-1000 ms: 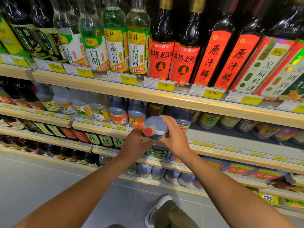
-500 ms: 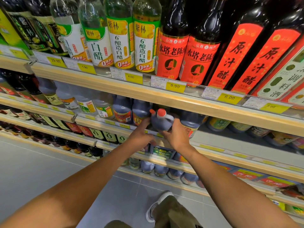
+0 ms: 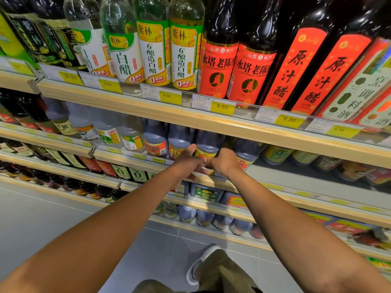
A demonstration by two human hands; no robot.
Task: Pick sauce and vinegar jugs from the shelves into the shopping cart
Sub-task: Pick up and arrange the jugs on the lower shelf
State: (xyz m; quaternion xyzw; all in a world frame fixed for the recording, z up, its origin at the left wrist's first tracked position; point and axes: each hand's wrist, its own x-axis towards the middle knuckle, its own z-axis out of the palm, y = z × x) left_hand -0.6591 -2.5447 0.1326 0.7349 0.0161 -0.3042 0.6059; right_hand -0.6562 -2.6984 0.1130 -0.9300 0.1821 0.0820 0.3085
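In the head view the task is looking early. No shopping cart is showing, and the dark jug is standing at the picture's centre, on the second shelf. It is sitting in a row of neighbouring jugs at its 9 and 3 o'clock, so lifting it out and carrying it to the cart are still waiting. The left hand is clasping the jug's base from 7 o'clock, thumb pressing up its side. The right hand is gripping from 5 o'clock, its fingers curling tightly round the lower corner.
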